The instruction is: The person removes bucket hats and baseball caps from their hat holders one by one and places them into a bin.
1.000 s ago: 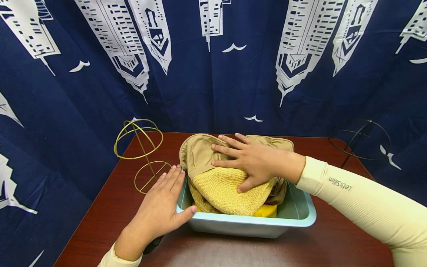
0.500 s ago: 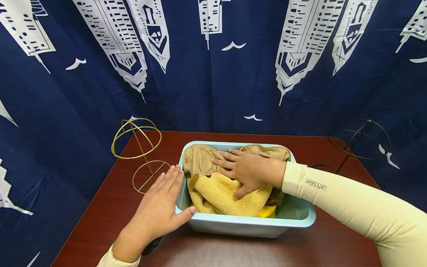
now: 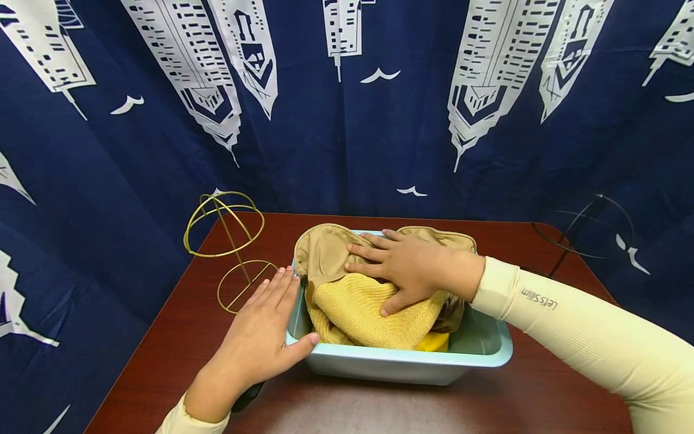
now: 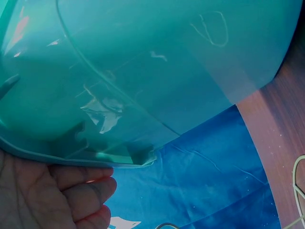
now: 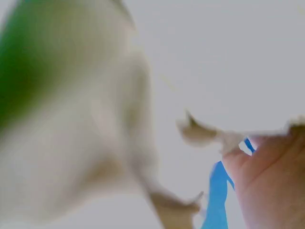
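My right hand (image 3: 409,265), fingers spread, rests on a pile of cloth in the light-blue plastic basin (image 3: 401,357). Under its fingers lies tan fabric (image 3: 325,247) with rounded, edged flaps that rise along the basin's back rim. Under its thumb is a yellow knitted piece (image 3: 368,313). A bright yellow item (image 3: 434,342) shows partly below the knit. My left hand (image 3: 260,331) lies with straight fingers along the basin's left rim, thumb at the front corner. The left wrist view shows its fingers (image 4: 90,191) against the rim's outside. Blurred pale cloth (image 5: 95,143) fills most of the right wrist view.
A gold wire stand (image 3: 233,241) with a domed top stands left of the basin, close to my left fingertips. On the right is a similar black wire stand (image 3: 575,232). Behind the reddish-brown table (image 3: 162,355) hangs a navy curtain (image 3: 347,138) with white building prints.
My right hand pressed the cloth lower into the basin, uncovering the back rim, and has since risen partway with the cloth springing up under it. The left hand stays on the rim.
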Motion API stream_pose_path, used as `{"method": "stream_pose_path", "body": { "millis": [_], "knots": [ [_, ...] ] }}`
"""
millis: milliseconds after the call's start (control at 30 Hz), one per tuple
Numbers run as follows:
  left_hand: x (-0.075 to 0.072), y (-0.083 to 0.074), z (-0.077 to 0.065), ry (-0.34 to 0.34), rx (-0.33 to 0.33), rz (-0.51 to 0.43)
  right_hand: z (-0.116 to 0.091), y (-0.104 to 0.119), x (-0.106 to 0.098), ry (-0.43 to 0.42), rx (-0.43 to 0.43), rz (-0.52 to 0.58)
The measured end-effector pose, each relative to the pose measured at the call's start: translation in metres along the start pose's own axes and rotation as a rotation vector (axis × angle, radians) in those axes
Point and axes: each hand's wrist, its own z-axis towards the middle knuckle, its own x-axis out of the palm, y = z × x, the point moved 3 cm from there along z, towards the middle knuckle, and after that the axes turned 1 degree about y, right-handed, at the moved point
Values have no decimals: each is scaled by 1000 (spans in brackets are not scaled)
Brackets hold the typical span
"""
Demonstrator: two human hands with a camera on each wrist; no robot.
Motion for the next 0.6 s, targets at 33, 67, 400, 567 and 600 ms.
{"method": "stream_pose_path", "body": {
  "millis": [33,67,400,567,600],
  "knots": [
    [0,0,0,2,-3,1,-3,-1,-7,-22,-3,5],
    [0,0,0,4,-4,3,-6,-1,-13,-45,-8,10],
    [-1,0,0,3,-3,6,-14,11,-65,-257,-160,-30],
    [0,0,1,-1,2,-1,10,18,-82,-271,-209,-44],
    [0,0,1,0,3,-2,16,18,-83,-268,-219,-42]
  ]
}}
